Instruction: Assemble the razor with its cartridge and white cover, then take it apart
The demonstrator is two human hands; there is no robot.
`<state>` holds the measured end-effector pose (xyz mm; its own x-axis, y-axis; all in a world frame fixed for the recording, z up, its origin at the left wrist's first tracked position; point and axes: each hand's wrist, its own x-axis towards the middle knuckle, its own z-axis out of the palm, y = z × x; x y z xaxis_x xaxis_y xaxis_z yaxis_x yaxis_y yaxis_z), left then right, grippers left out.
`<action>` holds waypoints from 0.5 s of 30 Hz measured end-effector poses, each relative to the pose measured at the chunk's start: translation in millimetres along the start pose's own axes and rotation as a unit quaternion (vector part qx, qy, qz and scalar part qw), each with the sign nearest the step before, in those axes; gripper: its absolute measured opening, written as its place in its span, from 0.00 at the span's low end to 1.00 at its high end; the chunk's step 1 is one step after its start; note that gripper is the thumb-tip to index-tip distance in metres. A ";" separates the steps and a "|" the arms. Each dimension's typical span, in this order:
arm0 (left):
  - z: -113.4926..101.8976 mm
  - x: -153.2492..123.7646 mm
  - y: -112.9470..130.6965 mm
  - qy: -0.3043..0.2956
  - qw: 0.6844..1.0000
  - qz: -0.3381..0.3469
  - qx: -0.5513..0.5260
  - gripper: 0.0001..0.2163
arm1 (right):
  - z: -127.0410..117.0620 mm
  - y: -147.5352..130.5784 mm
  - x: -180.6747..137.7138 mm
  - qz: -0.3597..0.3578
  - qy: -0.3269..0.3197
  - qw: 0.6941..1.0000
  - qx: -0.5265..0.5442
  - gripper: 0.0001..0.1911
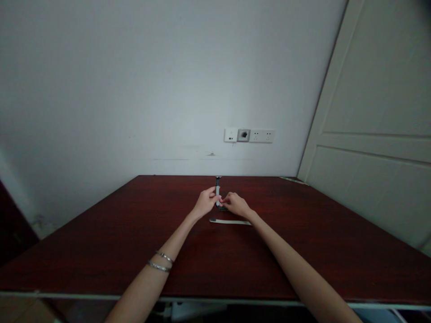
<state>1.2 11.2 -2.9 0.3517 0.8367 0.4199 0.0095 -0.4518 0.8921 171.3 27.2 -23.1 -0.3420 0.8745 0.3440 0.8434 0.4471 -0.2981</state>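
Both my arms reach out over a dark red table (pixel 101 242). My left hand (pixel 206 202) pinches a slim white strap (pixel 217 188) that stands upright with a dark end on top. My right hand (pixel 235 204) is closed beside it, its fingertips touching a small dark piece (pixel 222 208) at the strap's base. What that piece is I cannot make out. A second white strap (pixel 229 221) lies flat on the table just under my right wrist. Two silver bangles (pixel 161 262) sit on my left forearm.
A white wall stands behind the table with a row of sockets (pixel 249 135). A pale door (pixel 377 134) fills the right side. The table's near edge (pixel 215 299) has a light trim.
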 end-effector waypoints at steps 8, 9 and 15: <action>-1.0 1.0 -3.2 0.000 1.000 -0.001 -0.001 0.15 | 7.1 6.8 0.5 -0.015 -0.021 0.998 -0.051 0.14; -0.9 1.0 -3.3 -0.002 1.000 -0.001 -0.004 0.15 | 7.9 7.5 0.3 -0.019 -0.019 0.998 -0.052 0.14; 1.0 -0.7 1.4 -0.003 1.000 0.005 0.003 0.16 | 8.9 5.3 -1.5 -0.024 -0.004 0.998 -0.051 0.13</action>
<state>1.9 9.7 -2.1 0.3570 0.8306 0.4274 0.0110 -0.4613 0.8872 172.5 29.9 -33.2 -0.3865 0.8542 0.3477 0.8635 0.4676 -0.1890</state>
